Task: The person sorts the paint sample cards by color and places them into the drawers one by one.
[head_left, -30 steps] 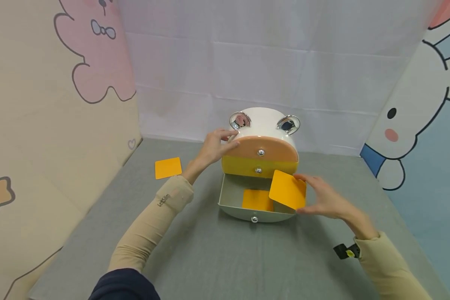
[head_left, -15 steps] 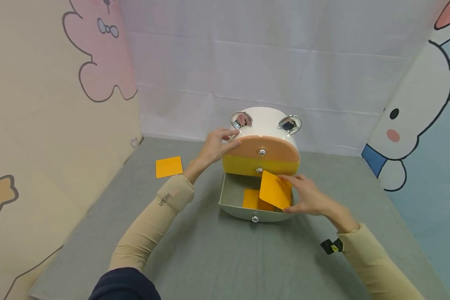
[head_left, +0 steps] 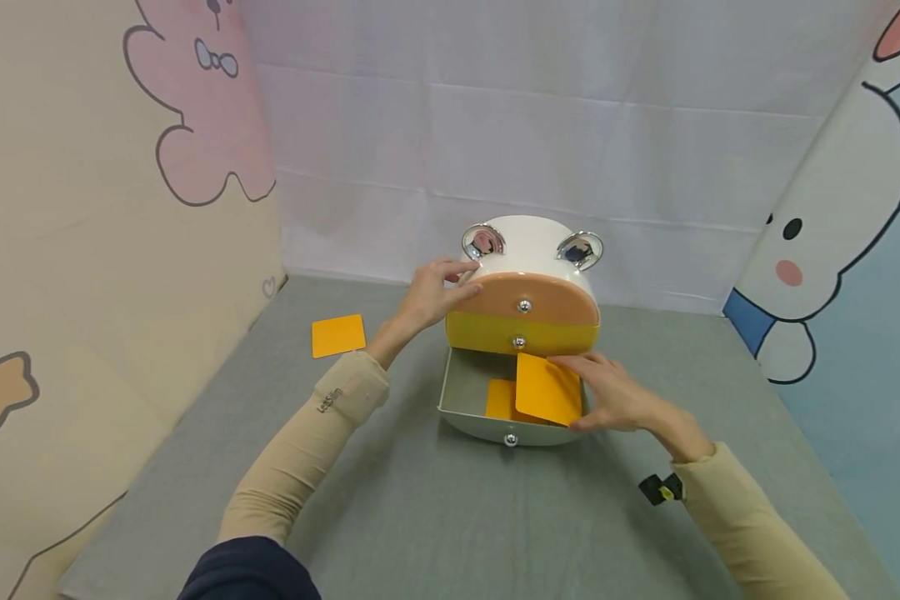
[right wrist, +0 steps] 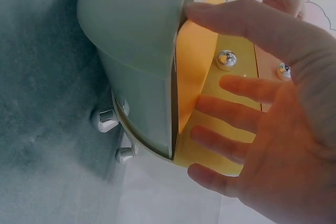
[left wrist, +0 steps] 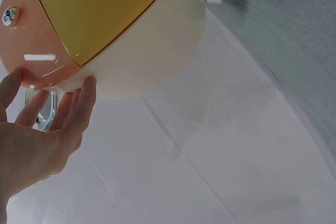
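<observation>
A small drawer box [head_left: 531, 242] with silver ears stands on the table, its bottom grey-green drawer [head_left: 468, 375] pulled out. My left hand [head_left: 429, 293] rests on its upper left; in the left wrist view the thumb touches the orange top drawer front [left wrist: 39, 45] and the fairly straight fingers touch the white shell. With my right hand [head_left: 618, 396] I hold a yellow-orange card [head_left: 547, 390] by opposite edges, thumb near and fingers far. The card tilts inside the drawer, partly covering another yellow-orange card [head_left: 499, 398] there. In the right wrist view the thumb lies by the drawer rim.
One more yellow-orange card [head_left: 337, 336] lies flat on the grey table [head_left: 420, 517], left of the box. The yellow middle drawer [head_left: 487, 332] is closed. A white curtain [head_left: 525, 125] hangs behind; printed panels flank the table.
My right hand has moved left with the card, from the drawer's right side to over it, then lowered it, tilted, into the drawer. My left hand stays on the box.
</observation>
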Tool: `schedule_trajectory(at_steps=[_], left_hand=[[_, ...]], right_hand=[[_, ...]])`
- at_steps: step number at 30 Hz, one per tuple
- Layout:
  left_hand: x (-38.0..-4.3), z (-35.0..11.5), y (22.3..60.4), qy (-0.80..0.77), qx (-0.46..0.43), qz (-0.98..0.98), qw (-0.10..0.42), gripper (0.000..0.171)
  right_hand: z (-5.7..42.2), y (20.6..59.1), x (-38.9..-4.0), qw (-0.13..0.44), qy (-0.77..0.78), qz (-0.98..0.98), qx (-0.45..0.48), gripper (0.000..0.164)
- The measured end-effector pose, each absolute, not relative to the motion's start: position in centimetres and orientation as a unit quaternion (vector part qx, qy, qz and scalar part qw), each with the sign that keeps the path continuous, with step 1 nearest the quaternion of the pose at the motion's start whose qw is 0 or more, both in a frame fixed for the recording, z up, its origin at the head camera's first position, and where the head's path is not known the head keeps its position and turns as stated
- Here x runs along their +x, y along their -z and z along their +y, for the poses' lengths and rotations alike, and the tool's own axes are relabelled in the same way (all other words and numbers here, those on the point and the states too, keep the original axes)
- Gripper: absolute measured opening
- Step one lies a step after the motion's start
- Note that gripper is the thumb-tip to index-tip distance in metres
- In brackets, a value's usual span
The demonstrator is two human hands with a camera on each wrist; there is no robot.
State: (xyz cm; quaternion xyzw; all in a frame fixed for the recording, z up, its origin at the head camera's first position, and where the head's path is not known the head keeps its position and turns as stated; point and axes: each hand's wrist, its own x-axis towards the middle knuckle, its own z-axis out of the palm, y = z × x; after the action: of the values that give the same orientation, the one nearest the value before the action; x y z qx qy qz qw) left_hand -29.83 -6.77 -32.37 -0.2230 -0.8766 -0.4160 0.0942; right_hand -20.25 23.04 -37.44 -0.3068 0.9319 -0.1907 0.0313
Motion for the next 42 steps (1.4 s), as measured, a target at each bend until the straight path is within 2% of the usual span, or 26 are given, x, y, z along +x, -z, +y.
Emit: schedule_trajectory(at_steps=[14, 19, 23, 27, 30, 33, 35, 42], left_hand=[[-30.2, -6.8, 32.7, 0.424, -0.233, -0.87, 0.097, 0.041], [-31.0, -8.2, 33.9, 0.457, -0.229, -0.854, 0.101, 0.039], [-31.6, -11.0, 35.4, 0.464, -0.175, -0.861, 0.111, 0.04], [-32.0, -14.2, 37.1, 0.451, -0.089, -0.884, 0.092, 0.047], [-32.3, -16.3, 38.7, 0.417, -0.017, -0.905, 0.082, 0.053], [-32.5, -17.9, 40.4, 0.372, 0.039, -0.925, 0.068, 0.061], [-32.5, -18.8, 41.6, 0.35, 0.071, -0.932, 0.058, 0.067], [-32.7, -20.7, 45.2, 0.308, 0.156, -0.938, 0.033, 0.069]], right_hand=[[21.6, 37.5, -21.0, 0.027, 0.165, 0.937, -0.308, 0.091], [22.4, 37.3, -20.8, 0.003, 0.213, 0.931, -0.296, 0.078], [23.8, 36.9, -20.8, -0.048, 0.27, 0.924, -0.267, 0.057], [25.1, 36.4, -21.1, -0.164, 0.325, 0.898, -0.246, 0.041], [25.4, 35.7, -21.6, -0.264, 0.345, 0.869, -0.236, 0.037], [25.3, 34.9, -22.3, -0.32, 0.332, 0.859, -0.223, 0.041], [25.0, 34.3, -22.7, -0.322, 0.315, 0.866, -0.216, 0.046], [23.6, 33.8, -24.2, -0.288, 0.299, 0.878, -0.237, 0.06]])
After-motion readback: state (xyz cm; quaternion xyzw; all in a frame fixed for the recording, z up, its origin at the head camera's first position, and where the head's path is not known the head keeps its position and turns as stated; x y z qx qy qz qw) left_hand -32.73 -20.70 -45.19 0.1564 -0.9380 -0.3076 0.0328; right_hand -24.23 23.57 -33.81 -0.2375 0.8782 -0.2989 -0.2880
